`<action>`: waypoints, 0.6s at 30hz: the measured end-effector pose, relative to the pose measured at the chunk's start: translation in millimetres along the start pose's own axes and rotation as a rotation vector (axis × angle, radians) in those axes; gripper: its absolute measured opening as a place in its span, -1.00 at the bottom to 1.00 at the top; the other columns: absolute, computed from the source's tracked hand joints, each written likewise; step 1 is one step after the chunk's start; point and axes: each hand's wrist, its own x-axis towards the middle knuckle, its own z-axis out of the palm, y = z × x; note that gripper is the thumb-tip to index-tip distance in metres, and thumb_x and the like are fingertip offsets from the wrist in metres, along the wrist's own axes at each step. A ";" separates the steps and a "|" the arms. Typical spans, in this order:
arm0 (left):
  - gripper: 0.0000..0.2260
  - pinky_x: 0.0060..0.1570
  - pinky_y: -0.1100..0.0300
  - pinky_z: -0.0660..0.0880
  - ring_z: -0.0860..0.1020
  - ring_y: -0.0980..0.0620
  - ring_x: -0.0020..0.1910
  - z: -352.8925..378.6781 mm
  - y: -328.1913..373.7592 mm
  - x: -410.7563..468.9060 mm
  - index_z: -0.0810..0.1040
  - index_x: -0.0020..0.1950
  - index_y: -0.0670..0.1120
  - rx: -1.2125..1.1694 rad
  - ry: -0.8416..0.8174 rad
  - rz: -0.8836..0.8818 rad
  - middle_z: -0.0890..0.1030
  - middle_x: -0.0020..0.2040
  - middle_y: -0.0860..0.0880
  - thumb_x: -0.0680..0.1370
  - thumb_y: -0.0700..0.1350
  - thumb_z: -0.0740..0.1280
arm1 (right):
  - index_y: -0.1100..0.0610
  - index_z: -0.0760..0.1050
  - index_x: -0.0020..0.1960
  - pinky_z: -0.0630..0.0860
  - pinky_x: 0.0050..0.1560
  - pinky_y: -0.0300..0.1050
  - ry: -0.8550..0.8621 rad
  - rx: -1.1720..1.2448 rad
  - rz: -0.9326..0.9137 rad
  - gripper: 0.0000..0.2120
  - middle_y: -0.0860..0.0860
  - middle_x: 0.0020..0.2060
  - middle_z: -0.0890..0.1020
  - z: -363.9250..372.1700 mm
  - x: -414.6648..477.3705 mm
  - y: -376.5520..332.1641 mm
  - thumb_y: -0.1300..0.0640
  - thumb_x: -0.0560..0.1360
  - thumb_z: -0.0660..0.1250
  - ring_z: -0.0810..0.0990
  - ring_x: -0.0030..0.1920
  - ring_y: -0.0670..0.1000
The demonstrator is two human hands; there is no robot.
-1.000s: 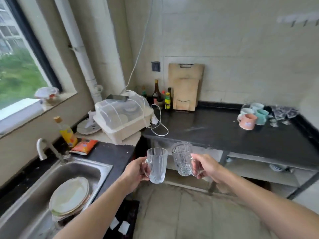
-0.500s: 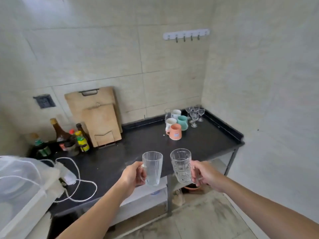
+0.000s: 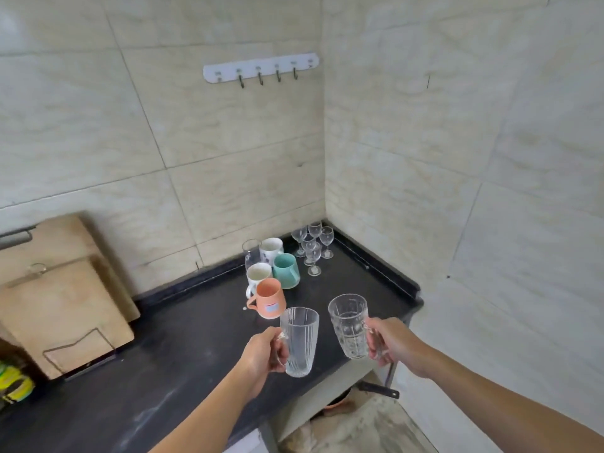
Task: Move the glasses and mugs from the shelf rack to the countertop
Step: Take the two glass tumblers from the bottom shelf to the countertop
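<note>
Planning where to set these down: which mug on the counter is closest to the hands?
The orange mug, front of the group, nearest the left hand. The teal mug and white mugs sit farther back.

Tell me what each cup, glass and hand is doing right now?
left hand: closed on the ribbed glass mug's handle
ribbed glass mug: upright, empty, held over the countertop
right hand: closed on the patterned glass mug's handle
patterned glass mug: upright, empty, held in the air
orange mug: standing, empty
teal mug: standing
white mugs: standing
wine glasses: upright, clustered in the corner
</note>
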 end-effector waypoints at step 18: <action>-0.60 -0.33 0.15 0.49 0.45 0.02 -0.41 28.2 7.6 215.3 0.33 -0.40 -0.09 0.019 0.138 -0.191 0.47 -0.42 -0.11 0.63 -0.04 0.15 | 0.16 0.50 -0.41 0.57 -0.26 -0.10 -0.065 -0.096 0.179 -0.54 0.10 -0.39 0.59 -36.1 228.4 -17.1 0.03 0.61 0.17 0.61 -0.43 -0.08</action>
